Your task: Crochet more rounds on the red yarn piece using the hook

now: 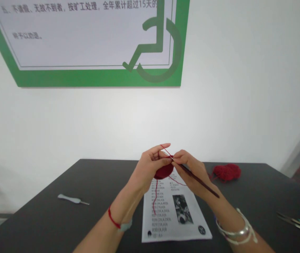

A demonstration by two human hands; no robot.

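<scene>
Between my hands, above a printed pattern sheet [162,225], is a rounded piece of red crochet [165,172]. My left hand [150,163] pinches its upper edge between thumb and fingers. Red yarn [165,149] runs over the raised left index finger down to the work. In my right hand [192,168] is a crochet hook with a dark brown handle [199,182], its tip meeting the crochet near the left thumb. The exact stitch at the tip is too small to make out. A loose red yarn tail [155,196] hangs over the sheet.
On the dark table [107,182] a red yarn ball [227,172] lies at the back right. A white-handled tool with a thin metal tip [72,199] rests at left. Slim metal tools [298,223] lie at the right edge. Behind stands a white wall with a green-framed sign [99,78].
</scene>
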